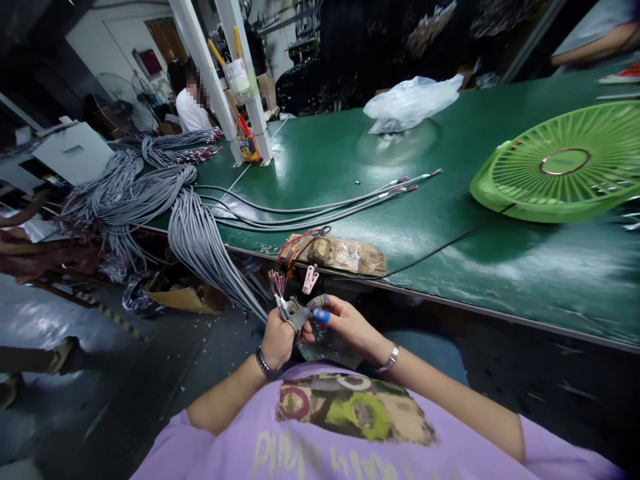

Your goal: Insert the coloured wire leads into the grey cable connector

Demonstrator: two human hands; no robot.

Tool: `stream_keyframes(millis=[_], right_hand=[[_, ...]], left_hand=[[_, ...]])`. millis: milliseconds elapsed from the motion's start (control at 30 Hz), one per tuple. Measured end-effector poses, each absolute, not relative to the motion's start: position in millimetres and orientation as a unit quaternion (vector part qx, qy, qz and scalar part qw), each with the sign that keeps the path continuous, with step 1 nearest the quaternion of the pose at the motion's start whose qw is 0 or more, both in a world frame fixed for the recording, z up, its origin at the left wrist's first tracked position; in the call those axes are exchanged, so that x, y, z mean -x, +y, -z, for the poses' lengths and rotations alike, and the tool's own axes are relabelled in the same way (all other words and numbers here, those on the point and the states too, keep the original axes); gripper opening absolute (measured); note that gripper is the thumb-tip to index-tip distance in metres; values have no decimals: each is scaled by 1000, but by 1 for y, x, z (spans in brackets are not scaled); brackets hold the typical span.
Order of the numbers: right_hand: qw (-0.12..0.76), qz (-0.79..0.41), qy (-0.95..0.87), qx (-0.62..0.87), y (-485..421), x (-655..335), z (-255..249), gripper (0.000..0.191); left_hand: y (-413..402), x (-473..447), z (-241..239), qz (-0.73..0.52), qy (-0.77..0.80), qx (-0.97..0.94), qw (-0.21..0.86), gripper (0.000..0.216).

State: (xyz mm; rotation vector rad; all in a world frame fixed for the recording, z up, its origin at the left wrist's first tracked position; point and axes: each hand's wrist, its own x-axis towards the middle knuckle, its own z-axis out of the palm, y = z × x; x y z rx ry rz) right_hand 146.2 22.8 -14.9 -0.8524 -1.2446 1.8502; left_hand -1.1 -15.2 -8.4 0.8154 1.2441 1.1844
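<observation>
My left hand (281, 337) is closed around the ends of several grey cables, and a tuft of thin coloured wires (278, 285) sticks up above it. Grey tape wraps its thumb or finger. Close beside it, my right hand (345, 323) has finger and thumb pinched together at the wire ends; blue tape and grey wrapping cover its fingertips. What lies in that pinch is too small to make out. Just above both hands, a pink clip (311, 279) hangs at the table edge by a worn wooden block (350, 256) with red and black leads.
On the green table (310, 167), long grey cables (320, 212) lie stretched out, with a large cable bundle (145, 193) to the left. A green fan (560, 163) stands right, a plastic bag (413, 100) behind. Other people are at the left and far right.
</observation>
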Motion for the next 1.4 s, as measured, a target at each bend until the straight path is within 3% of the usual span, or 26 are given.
stream_keyframes(millis=[133,400,733,1067,1400], right_hand=[[377,-745,-474,281,21,-136,7,31],[286,-764,-513,268,35,-125,6,36],[354,-722,-496,327,38,-126,15,37],[302,-767,-501,261,33,-123,4,32],[362,-753,-459,301,23,-112,7,37]], left_hand=[[-17,2,14,-507,513,-373,583,33],[-26,11,10,-473,526,-470,528,28],[-19,5,17,-585,522,-311,538,34],[-22,5,18,-546,527,-346,552,35],[-22,3,20,-567,532,-343,527,33]])
